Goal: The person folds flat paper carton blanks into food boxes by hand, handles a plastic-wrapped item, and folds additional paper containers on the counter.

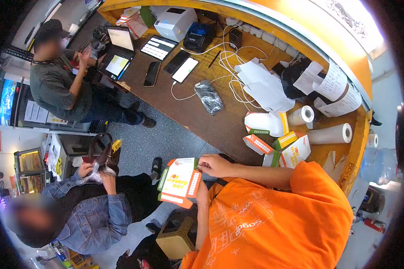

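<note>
A small carton (180, 180), white with orange and green flaps, is between my hands at the middle of the view. Its flaps stick out at the sides. My left hand (202, 193) grips its lower right side, with most of the fingers hidden behind it. At the upper right corner, my right hand (214, 166) pinches a green flap. More cartons of the same kind (296, 151) lie on the brown table (166, 99), to the right of my hands.
The table holds a laptop (120, 37), tablet (159, 47), phones (185, 70), a label printer (175, 23), white cables, a wrapped package (208, 97), papers (265, 83) and rolls (330, 134). One person (60, 87) stands upper left; another (92, 219) handles clear plastic lower left. Below is a cardboard box (177, 240).
</note>
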A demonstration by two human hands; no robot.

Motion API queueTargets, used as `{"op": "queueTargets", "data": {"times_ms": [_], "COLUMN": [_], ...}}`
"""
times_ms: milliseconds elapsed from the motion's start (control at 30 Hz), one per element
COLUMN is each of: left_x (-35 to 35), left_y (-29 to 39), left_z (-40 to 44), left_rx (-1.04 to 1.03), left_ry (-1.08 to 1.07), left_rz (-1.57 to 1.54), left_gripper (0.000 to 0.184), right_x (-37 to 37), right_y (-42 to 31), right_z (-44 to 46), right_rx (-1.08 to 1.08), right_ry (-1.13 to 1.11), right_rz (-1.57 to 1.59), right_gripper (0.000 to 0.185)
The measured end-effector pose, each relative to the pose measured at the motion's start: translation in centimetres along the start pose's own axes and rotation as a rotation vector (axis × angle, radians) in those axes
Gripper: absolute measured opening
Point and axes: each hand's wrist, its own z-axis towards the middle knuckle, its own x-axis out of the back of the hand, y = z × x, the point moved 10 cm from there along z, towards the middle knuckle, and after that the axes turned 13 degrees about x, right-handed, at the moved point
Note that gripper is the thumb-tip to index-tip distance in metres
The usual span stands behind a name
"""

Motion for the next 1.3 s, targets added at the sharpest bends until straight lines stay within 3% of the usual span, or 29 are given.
{"op": "queueTargets", "data": {"times_ms": [100,167,200,233,300,333,367,400,567,600,633,733,767,833,867,900,933,967,1000,1033,1067,1133,1200,1233,1300], "left_x": [-0.5,-1.2,-1.8,-1.6,-1.6,-1.7,-3.7,-3.7,-4.8,-2.8,-5.8,-8.4,-7.8,-6.6,-0.2,0.0,0.2,0.7,2.3,2.7,2.3,0.8,1.4,2.1,3.5], "left_y": [0.5,0.1,0.1,0.5,1.5,1.8,-3.1,-3.2,-3.8,0.3,-3.0,-3.9,-3.6,-3.0,2.7,2.1,0.5,-1.1,-2.3,-2.9,-5.7,-9.6,-8.8,-8.4,-8.7], "left_z": [-1.1,-0.6,-0.3,-0.4,-1.0,-1.5,-1.8,-1.8,-2.7,-3.8,-3.2,-2.3,-1.3,-0.2,-1.2,-0.7,-0.2,0.3,0.2,0.5,1.2,1.9,1.8,1.6,1.6], "left_rx": [-0.124,0.033,0.243,0.239,0.134,-0.023,-0.198,-0.24,-0.293,-0.414,-0.372,-0.383,-0.24,-0.06,-0.005,0.001,0.052,0.098,0.146,0.141,0.264,0.503,0.683,0.777,0.855], "left_ry": [0.09,-0.016,-0.15,-0.139,-0.124,-0.097,0.033,0.11,0.378,0.462,0.467,0.331,0.078,-0.016,0.014,0.04,0.088,0.129,0.262,0.255,0.237,0.13,-0.12,-0.189,-0.207], "left_rz": [0.249,0.025,-0.492,-0.497,-0.198,0.005,-0.013,0.038,0.041,0.136,0.017,0.412,0.075,-0.092,-0.1,-0.099,-0.265,-0.431,-0.455,-0.454,-0.596,-0.984,-1.665,-1.867,-1.789], "left_gripper": [0.033,0.033,0.033,0.033,0.032,0.029,0.028,0.029,0.037,0.038,0.037,0.033,0.035,0.032,0.027,0.027,0.026,0.024,0.021,0.021,0.023,0.027,0.03,0.033,0.031], "right_x": [0.1,-0.5,-0.7,-0.9,-1.0,-0.9,-0.8,-0.6,-1.0,-1.3,-1.1,-1.4,-1.6,-2.8,-2.7,-2.5,-3.0,-3.7,-4.5,-4.8,-5.5,-5.8,-5.8,-6.1,-6.4], "right_y": [0.2,0.2,0.2,0.5,0.3,-0.2,-1.2,-1.3,1.0,1.9,2.9,5.8,6.4,8.3,8.5,8.6,5.6,4.4,2.3,0.3,0.6,-3.1,-6.7,-8.8,-9.5], "right_z": [0.1,0.5,0.6,0.5,0.4,0.5,1.0,1.2,-0.2,-0.4,-0.7,-1.3,-1.4,-2.1,-2.1,-1.7,-0.9,-0.6,-0.2,-0.2,-0.4,0.6,1.5,2.2,2.6], "right_rx": [-0.012,-0.036,-0.027,-0.039,-0.01,0.045,0.089,0.017,-0.002,0.006,0.006,-0.179,-0.208,-0.2,-0.202,-0.206,-0.099,-0.086,0.039,0.155,0.0,0.069,0.27,0.268,0.264], "right_ry": [0.036,-0.03,-0.037,-0.035,-0.041,-0.054,-0.097,-0.074,-0.187,-0.217,-0.24,-0.172,-0.158,-0.242,-0.204,-0.156,-0.272,-0.281,-0.303,-0.315,-0.39,-0.397,-0.529,-0.632,-0.677], "right_rz": [-0.126,-0.166,-0.166,-0.169,-0.226,-0.271,-0.229,-0.256,-0.26,-0.263,-0.277,-0.071,-0.054,0.002,0.026,0.048,-0.159,-0.153,-0.17,-0.195,-0.075,0.033,-0.086,-0.15,-0.157], "right_gripper": [0.013,0.011,0.011,0.011,0.012,0.014,0.012,0.011,0.014,0.015,0.016,0.017,0.016,0.015,0.015,0.017,0.019,0.019,0.021,0.024,0.03,0.041,0.084,0.099,0.088]}}
